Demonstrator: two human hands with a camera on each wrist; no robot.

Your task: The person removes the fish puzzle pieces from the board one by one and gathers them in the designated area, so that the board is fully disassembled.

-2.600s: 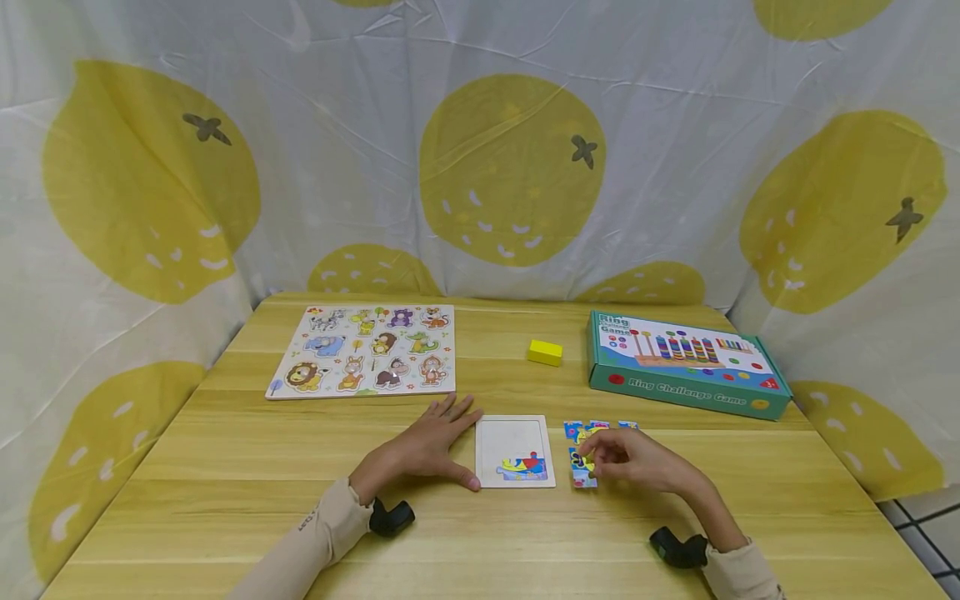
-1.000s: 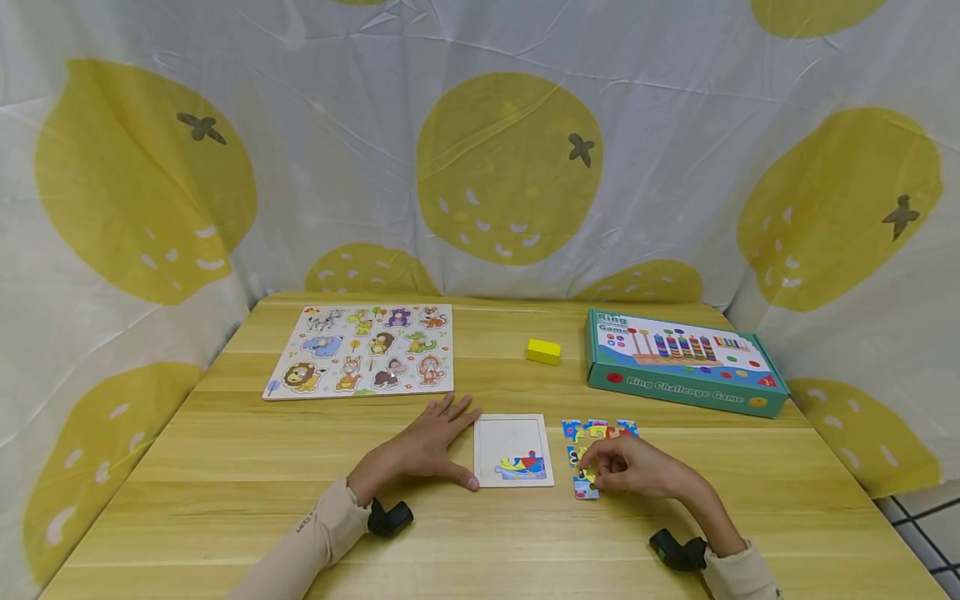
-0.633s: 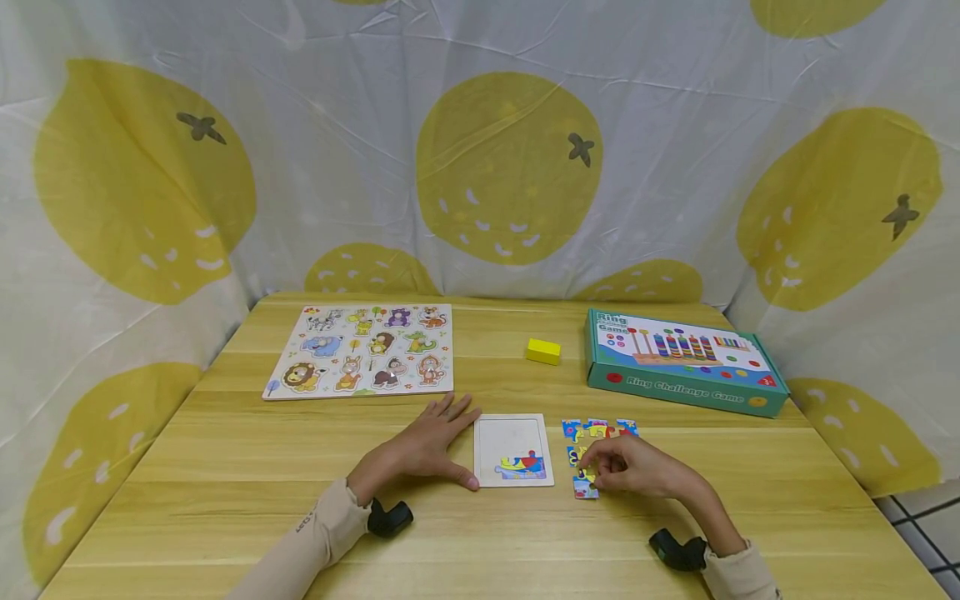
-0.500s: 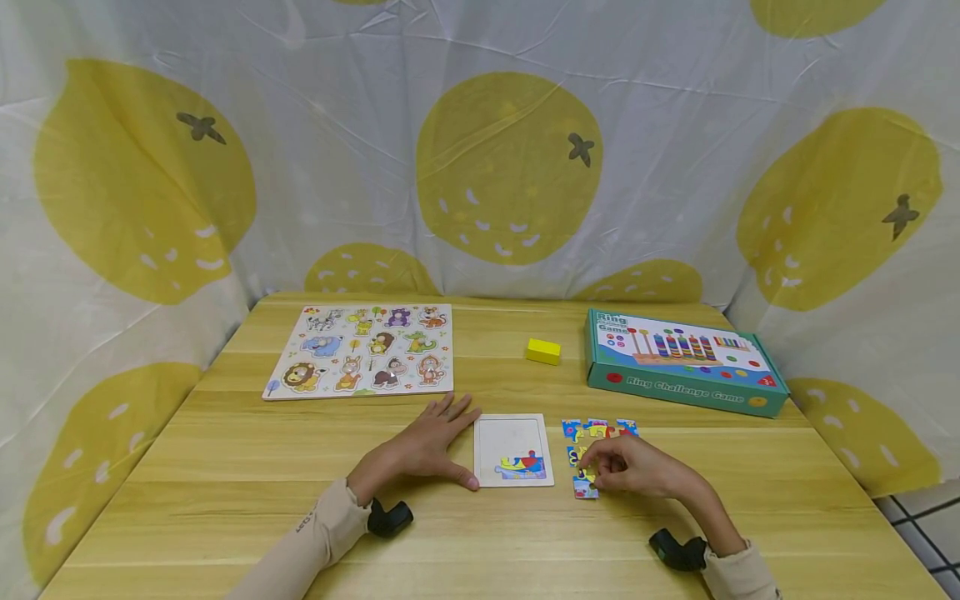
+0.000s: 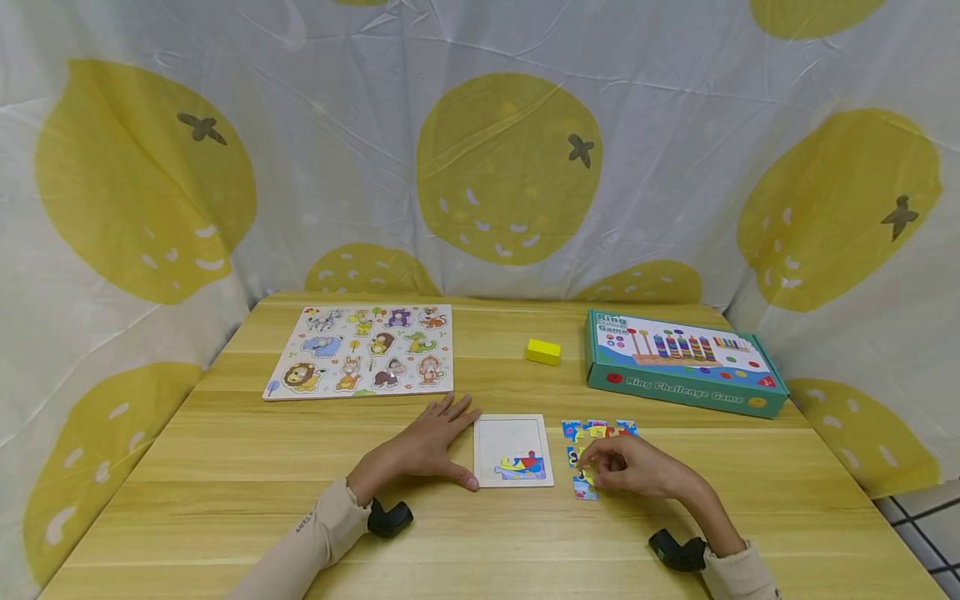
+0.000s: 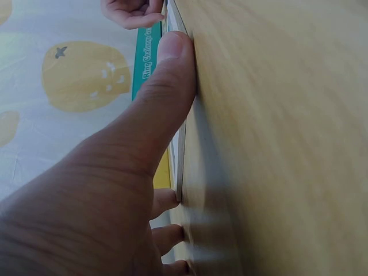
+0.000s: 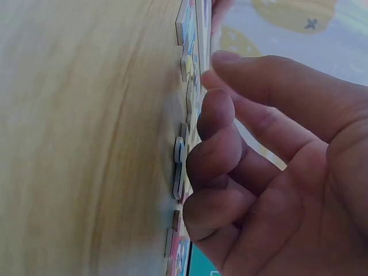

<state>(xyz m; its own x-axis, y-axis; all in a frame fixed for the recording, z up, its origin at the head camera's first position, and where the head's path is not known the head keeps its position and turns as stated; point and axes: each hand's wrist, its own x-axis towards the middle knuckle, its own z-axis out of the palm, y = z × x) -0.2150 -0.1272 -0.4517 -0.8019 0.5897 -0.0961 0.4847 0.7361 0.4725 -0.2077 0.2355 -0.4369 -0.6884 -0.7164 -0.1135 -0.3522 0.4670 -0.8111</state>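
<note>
My left hand (image 5: 420, 446) rests with spread fingers on the table, thumb and fingertips along the left edge of a small white puzzle tray (image 5: 510, 435). A few joined jigsaw pieces (image 5: 522, 469) fill the tray's lower right part. To the right lie several loose jigsaw pieces (image 5: 572, 429), yellow, blue and red, in rough rows. Over them hovers my right hand (image 5: 630, 465), its index fingertip right at the left column. In the right wrist view the thumb (image 7: 253, 66) stands apart from the curled fingers (image 7: 215, 161), with nothing held between them. The hand hides some of the pieces.
An animal puzzle board (image 5: 363, 350) lies at the back left. A yellow block (image 5: 543, 352) sits behind the tray, and a green Ring Challenge Game box (image 5: 682, 367) at the back right. A fabric curtain (image 5: 510, 167) with yellow fruit surrounds the table (image 5: 450, 550).
Since the earliest frame, the lowest loose piece has shifted slightly towards me, and the right hand has lowered a little in view. The left hand and tray have stayed in place.
</note>
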